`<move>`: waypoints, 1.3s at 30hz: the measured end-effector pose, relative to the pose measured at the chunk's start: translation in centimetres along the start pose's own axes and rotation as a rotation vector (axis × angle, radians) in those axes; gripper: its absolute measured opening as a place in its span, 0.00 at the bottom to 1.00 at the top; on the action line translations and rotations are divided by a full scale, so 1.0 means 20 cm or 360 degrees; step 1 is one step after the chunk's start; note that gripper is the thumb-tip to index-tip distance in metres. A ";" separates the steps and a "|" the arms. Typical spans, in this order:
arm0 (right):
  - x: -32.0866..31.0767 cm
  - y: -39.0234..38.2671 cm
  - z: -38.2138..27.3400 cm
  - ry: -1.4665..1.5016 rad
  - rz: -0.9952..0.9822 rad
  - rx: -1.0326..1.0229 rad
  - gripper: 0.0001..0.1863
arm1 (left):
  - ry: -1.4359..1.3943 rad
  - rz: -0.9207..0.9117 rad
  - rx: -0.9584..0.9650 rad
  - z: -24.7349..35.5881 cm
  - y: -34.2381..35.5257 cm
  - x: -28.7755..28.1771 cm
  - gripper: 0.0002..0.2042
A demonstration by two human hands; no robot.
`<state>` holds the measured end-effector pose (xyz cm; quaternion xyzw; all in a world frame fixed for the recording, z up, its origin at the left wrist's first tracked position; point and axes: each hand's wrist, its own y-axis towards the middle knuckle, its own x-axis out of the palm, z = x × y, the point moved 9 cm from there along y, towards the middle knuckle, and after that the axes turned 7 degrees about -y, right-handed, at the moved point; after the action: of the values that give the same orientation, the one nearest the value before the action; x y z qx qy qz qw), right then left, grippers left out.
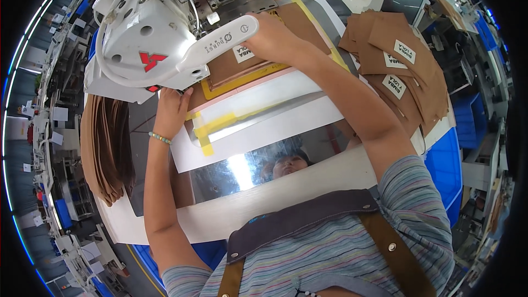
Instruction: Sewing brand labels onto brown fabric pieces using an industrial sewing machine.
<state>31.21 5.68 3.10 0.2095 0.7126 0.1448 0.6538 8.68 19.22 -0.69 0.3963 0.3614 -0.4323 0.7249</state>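
A white sewing machine head stands over the work, with a smooth white curved arm reaching right from it. Beneath lies a brown fabric piece with a white label, inside a yellow-edged frame. My right hand rests over the brown piece at the tip of the curved arm, which hides most of its fingers. Under the machine head's lower edge, beside the frame's left corner, my left hand has its fingers bent and closed; what they hold, if anything, is hidden.
Brown pieces with white labels are piled at the right. Another brown stack hangs at the left edge. A shiny metal plate lies in front of the white sheet. Blue bins stand below the table.
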 end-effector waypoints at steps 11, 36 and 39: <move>0.13 -0.03 -0.05 0.0045 0.0169 -0.0233 0.09 | -0.0243 -0.0150 0.0110 0.03 0.17 0.14 0.15; 0.22 -0.12 -0.35 0.0359 -0.0173 -0.0549 0.23 | 0.0267 -0.0112 0.0311 0.01 0.25 0.15 0.21; 0.22 -0.12 -0.35 0.0428 -0.0137 -0.0539 0.23 | 0.0161 -0.0095 0.0207 -0.09 0.26 0.16 0.21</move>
<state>23.71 6.31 -1.16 0.0449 0.7672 0.2611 0.5842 14.31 21.32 -2.93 0.4529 0.3804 -0.4557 0.6652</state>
